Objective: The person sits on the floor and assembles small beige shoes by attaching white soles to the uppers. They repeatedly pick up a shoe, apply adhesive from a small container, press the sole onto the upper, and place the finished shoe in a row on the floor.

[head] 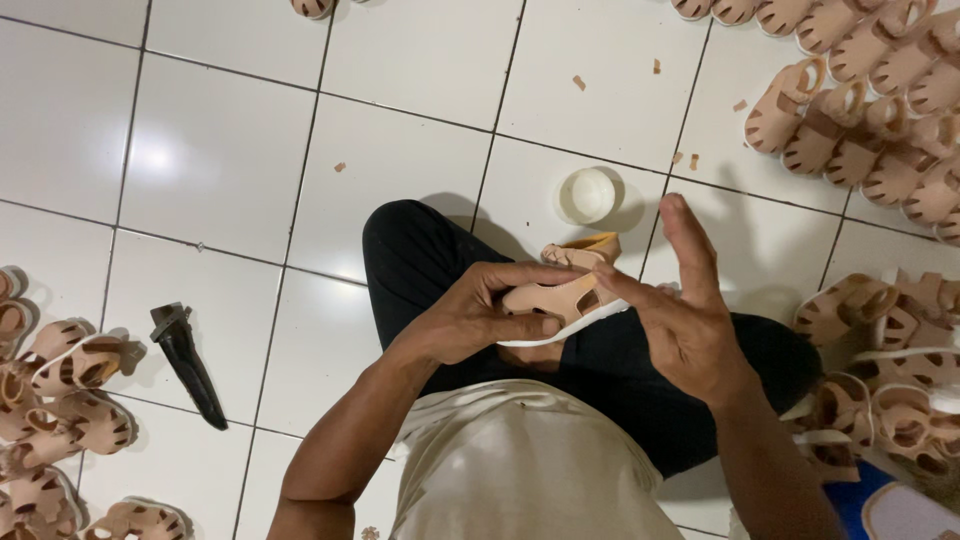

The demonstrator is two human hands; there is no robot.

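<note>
L hand (470,315) gripping — R hand (685,300) open.

Single head-worn view, looking steeply down. Close on the lap at lower centre of frame. White tiled floor (220,150) fills the upper frame.

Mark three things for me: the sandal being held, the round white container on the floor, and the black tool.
sandal (560,296), head view, on its beige strap upper
round white container (587,194), head view, on its top face
black tool (190,365), head view, mid-handle

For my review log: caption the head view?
Left hand and right hand hold a tan sandal above a white tiled floor.
</note>
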